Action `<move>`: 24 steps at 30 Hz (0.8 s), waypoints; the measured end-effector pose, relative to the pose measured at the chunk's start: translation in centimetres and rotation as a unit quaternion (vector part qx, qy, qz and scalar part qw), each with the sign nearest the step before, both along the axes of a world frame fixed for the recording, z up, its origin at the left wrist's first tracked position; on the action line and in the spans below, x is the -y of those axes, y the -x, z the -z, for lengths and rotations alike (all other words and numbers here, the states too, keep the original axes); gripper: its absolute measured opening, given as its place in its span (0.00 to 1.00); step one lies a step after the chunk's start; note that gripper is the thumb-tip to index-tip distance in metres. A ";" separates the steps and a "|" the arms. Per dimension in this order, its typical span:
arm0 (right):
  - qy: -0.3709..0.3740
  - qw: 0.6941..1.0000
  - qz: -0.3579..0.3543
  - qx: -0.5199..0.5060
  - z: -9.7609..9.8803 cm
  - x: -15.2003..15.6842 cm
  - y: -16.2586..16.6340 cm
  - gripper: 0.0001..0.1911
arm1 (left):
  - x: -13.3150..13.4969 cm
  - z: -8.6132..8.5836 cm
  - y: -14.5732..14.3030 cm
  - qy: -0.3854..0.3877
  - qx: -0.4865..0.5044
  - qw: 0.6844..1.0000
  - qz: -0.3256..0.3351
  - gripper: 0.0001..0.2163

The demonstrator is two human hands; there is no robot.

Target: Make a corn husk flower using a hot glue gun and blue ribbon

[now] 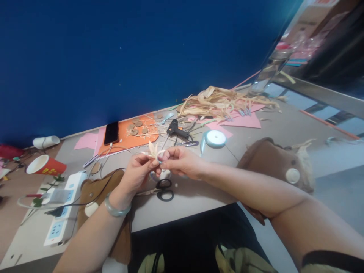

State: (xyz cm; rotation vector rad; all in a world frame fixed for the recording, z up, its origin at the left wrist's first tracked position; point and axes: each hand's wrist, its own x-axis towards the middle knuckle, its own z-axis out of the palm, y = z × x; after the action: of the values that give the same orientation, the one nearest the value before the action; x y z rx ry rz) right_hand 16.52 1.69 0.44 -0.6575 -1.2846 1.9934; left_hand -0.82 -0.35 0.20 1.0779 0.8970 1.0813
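My left hand (139, 170) pinches a small piece of pale dried corn husk (153, 149), whose pointed tips stick up above the fingers. Close against it, my right hand (180, 162) is closed, thumb and fingertips together, at a thin light ribbon-like loop by the base of the husk. A bit of light blue shows between the fingertips; most of what the right hand grips is hidden. Just below the hands lie black-handled scissors (165, 195). Behind them a black hot glue gun (178, 131) rests near a spool of light blue ribbon (216, 139).
A heap of dried corn husks (210, 100) lies on pink paper (244, 120) at the back. On the left are a phone (111, 133), an orange sheet (127, 129) with wooden discs, a power strip (57, 227) with cables, and a tipped paper cup (47, 165). A blue partition (113, 68) rises behind.
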 end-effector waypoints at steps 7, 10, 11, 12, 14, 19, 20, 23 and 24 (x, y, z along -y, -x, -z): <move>-0.172 0.977 0.086 0.091 0.2 0.1 -0.1 0.11 | 0.1 -0.3 -0.4 -0.027 -0.060 0.996 -0.057 0.13; -0.236 0.954 0.126 0.138 0.2 0.3 -0.1 0.11 | 0.3 -0.4 -0.6 -0.046 -0.095 0.992 -0.075 0.12; -0.252 0.945 0.143 0.151 0.2 0.4 -0.1 0.11 | 0.4 -0.4 -0.7 -0.047 -0.101 0.990 -0.081 0.12; -0.268 0.937 0.158 0.161 0.2 0.5 0.0 0.10 | 0.5 -0.4 -0.8 -0.047 -0.103 0.990 -0.088 0.12; -0.307 0.918 0.182 0.175 0.3 0.7 0.0 0.08 | 0.7 -0.4 -1.2 -0.041 -0.101 0.989 -0.105 0.13; -0.378 0.888 0.191 0.182 0.4 1.0 -0.1 0.07 | 1.3 -0.4 -1.9 -0.023 -0.070 0.989 -0.128 0.13; -0.373 0.891 0.187 0.176 0.3 1.0 -0.1 0.07 | 1.3 -0.4 -2.0 -0.018 -0.062 0.990 -0.127 0.13; -0.309 0.927 0.158 0.143 0.0 0.9 -0.2 0.06 | 1.2 -0.3 -1.7 -0.002 -0.037 0.992 -0.118 0.13; -0.276 0.942 0.141 0.127 -0.1 0.8 -0.2 0.07 | 1.1 -0.3 -1.5 0.002 -0.029 0.994 -0.109 0.12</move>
State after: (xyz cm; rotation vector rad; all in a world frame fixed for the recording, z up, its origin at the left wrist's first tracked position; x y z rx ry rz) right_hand 16.76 0.87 0.55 -0.7775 -1.6989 1.2598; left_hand 0.69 -1.49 0.48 1.0295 1.0818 1.2310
